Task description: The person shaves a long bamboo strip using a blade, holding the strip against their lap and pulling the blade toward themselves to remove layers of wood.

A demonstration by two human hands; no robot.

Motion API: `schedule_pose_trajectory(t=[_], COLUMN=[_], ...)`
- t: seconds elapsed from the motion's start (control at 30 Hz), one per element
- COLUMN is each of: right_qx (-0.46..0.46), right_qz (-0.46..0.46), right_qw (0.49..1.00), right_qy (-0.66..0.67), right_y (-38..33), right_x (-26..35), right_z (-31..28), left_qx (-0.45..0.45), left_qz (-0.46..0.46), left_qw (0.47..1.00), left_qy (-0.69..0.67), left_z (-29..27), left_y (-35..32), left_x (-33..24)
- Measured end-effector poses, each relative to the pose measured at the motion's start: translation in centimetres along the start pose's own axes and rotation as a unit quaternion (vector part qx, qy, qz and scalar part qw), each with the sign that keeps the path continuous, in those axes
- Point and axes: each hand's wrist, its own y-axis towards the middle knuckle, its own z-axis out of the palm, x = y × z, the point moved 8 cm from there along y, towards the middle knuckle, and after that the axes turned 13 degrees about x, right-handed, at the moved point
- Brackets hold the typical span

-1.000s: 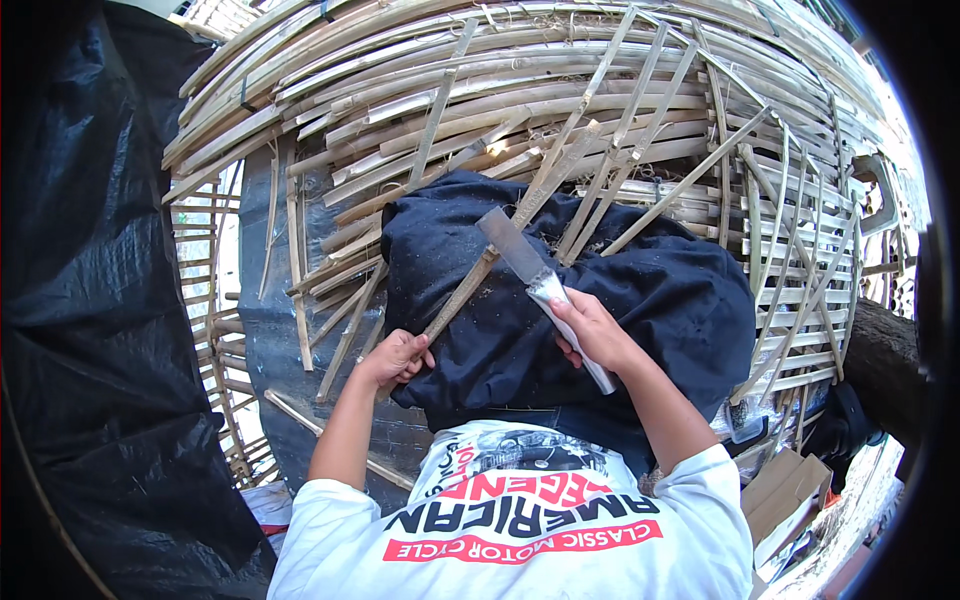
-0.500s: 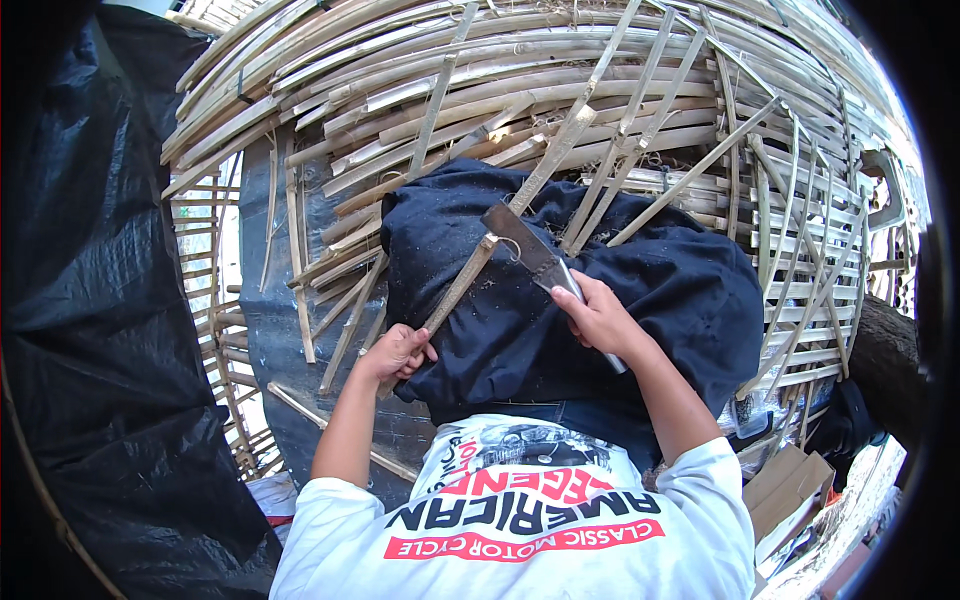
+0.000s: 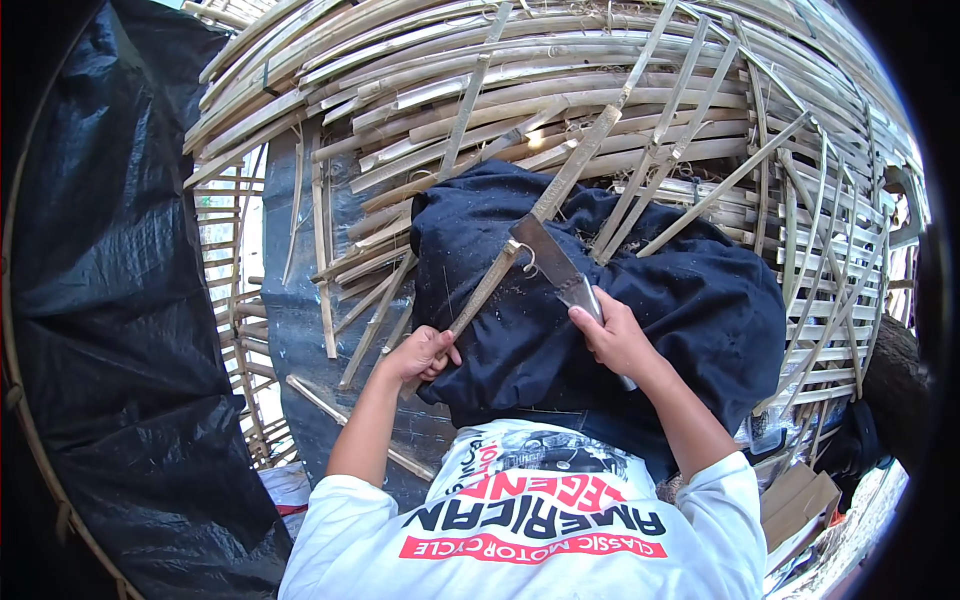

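My left hand [image 3: 426, 355] is closed around the near end of a narrow bamboo strip [image 3: 484, 286], which slants up and away to the right across my lap. In my right hand [image 3: 617, 338] is a broad-bladed knife [image 3: 552, 258], gripped by its pale metallic handle. Its dark blade lies across the strip near the blade's far end, and a thin curled shaving [image 3: 529, 262] stands out beside it. Under both spreads a dark cloth [image 3: 690, 300] over my lap, flecked with small bits. My fingertips on the handle's underside are hidden.
Beyond the cloth lies a large stack of bamboo slats [image 3: 560, 90]. Several loose strips [image 3: 665, 130] lean over it toward my lap. A black plastic sheet [image 3: 120, 300] hangs at left. At lower right are a cardboard box [image 3: 800, 500] and a dark log [image 3: 895, 365].
The whole view has shifted, so everything sits farther right in the picture. The right hand and knife have come slightly nearer me, and the shaving's curl looks bigger. The left hand keeps its grip.
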Motion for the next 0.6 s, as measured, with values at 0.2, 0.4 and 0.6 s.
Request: schedule_pose_trajectory(t=[0.2,0.4,0.6], right_qx=[0.117,0.122,0.037], right_qz=[0.136,0.104,0.017], right_qw=[0.976,0.967,0.97], right_qy=[0.127,0.197,-0.239], right_y=[0.2,-0.3,1.1], right_x=[0.0,1.0,1.6], right_z=[0.0,1.8,0.3], left_qx=[-0.011,-0.014,-0.001], left_qz=[0.015,0.014,0.02], left_qw=[1.0,1.0,1.0], left_qy=[-0.01,-0.009,-0.003], left_z=[0.1,-0.3,-0.4], left_y=[-0.1,0.2,0.3], left_x=[-0.1,0.5,-0.1])
